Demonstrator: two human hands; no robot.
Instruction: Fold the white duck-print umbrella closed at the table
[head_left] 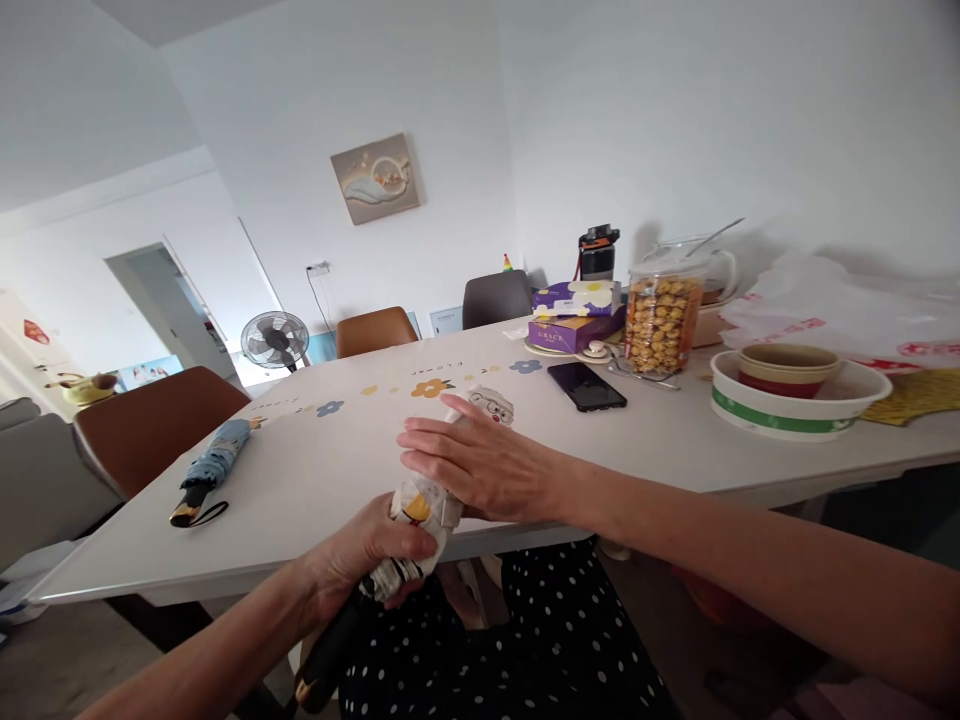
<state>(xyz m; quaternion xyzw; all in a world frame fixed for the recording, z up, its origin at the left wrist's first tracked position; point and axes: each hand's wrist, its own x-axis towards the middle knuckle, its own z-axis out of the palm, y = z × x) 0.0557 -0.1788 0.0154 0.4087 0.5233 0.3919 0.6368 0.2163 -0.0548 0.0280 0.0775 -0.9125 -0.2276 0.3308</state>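
A folded white umbrella (417,508) with printed figures slants up from my lap over the table's front edge, its black handle (330,640) pointing down to the left. My left hand (375,550) is closed around the lower end of its cloth, just above the handle. Across the upper part lies my right hand (480,460), fingers stretched out and flat against the cloth; its thumb is hidden. A cartoon face with glasses shows on the cloth beyond my right hand. Another folded umbrella, light blue (217,455) with a black handle and wrist loop, lies on the table at the left.
On the white table (337,490) at the right are a black phone (586,386), purple tissue boxes (574,330), a jar of popcorn (660,325), stacked bowls (780,418) and a plastic bag (825,310). Chairs (161,425) stand along the far side, a fan (275,340) behind them.
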